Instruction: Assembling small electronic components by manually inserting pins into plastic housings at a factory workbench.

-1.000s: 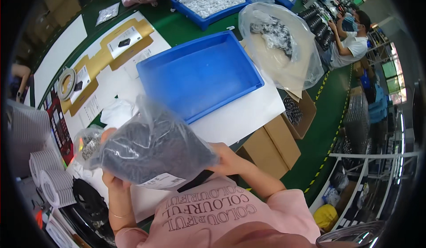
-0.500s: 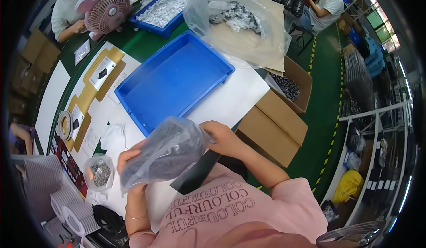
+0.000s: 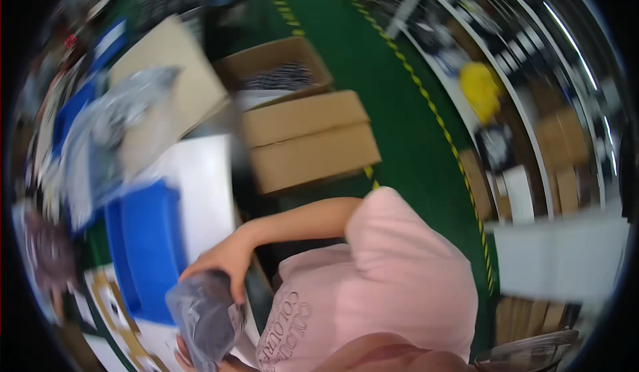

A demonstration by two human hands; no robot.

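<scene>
Right hand (image 3: 226, 259), half-closed, grips the top of the dark-filled plastic bag (image 3: 206, 312), left hand (image 3: 183, 353) cupping below; whether it's opened, blur won't say. So far it's only held, outside the blue tray (image 3: 148, 252) left of the right hand.

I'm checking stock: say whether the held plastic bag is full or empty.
Not empty: dark contents show through the clear plastic bag. How full, I cannot tell: the right hand covers part.
</scene>
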